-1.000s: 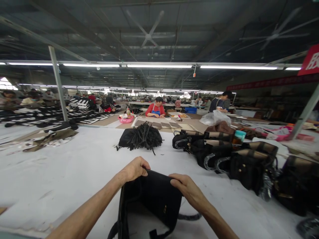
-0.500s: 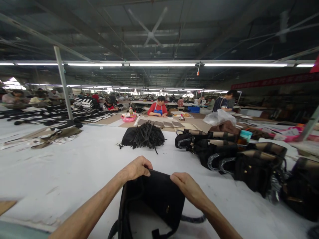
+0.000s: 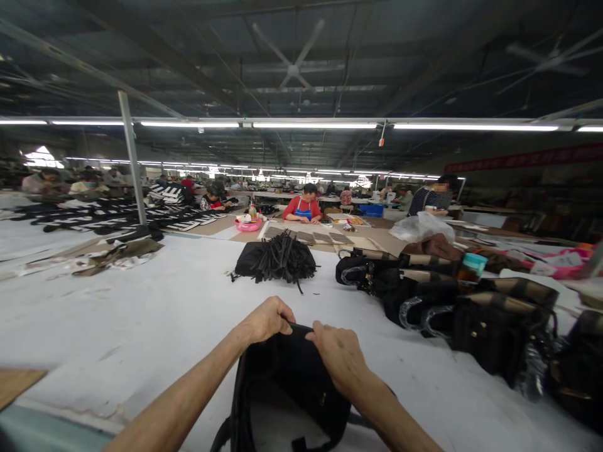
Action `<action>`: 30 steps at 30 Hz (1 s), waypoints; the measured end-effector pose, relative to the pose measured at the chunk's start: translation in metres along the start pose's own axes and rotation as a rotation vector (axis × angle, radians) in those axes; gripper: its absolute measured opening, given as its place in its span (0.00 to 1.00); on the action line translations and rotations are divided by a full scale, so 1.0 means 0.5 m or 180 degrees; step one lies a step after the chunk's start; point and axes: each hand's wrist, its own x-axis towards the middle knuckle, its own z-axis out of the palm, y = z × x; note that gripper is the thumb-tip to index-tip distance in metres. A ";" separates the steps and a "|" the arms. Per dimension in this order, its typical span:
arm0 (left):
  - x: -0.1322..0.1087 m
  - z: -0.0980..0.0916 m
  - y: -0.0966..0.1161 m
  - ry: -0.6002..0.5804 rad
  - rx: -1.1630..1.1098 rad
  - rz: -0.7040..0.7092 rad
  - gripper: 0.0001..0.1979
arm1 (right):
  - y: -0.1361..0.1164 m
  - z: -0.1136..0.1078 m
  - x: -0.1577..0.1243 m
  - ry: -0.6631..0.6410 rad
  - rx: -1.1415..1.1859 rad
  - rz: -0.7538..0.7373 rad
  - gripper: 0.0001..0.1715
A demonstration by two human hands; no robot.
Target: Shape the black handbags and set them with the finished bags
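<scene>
A black handbag piece [image 3: 294,364] is held upright at the front of the white table, forming an open loop with the tabletop showing through it. Its upper edge is pinched by my left hand [image 3: 268,321], thumb toward me. Close by on the same edge, my right hand [image 3: 342,358] grips with the thumb on the near side and fingers over the back. A small gold fitting [image 3: 323,398] shows on the inner face. The lower part of the piece runs out of view.
Ahead lies a pile of black strips [image 3: 282,258]. Several black handbags [image 3: 490,326] with plastic-wrapped handles line the right side, near a teal-lidded jar [image 3: 472,267]. Fabric scraps [image 3: 117,254] lie at left. Across the table sits a person in red [image 3: 303,206].
My right hand has moved left along the upper edge, closer to my left hand. The whole view has shifted slightly.
</scene>
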 end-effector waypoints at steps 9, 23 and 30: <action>-0.019 -0.023 0.004 0.0109 0.0345 0.0238 0.17 | -0.066 -0.019 0.072 -0.0295 0.0195 -0.0323 0.15; -0.140 0.057 0.059 0.1135 0.1995 -0.1046 0.53 | -0.115 -0.023 0.053 -0.0194 0.0150 0.0087 0.14; -0.115 0.039 0.036 0.1092 0.2487 -0.1028 0.47 | -0.080 -0.047 0.019 -0.0243 0.0100 0.0173 0.14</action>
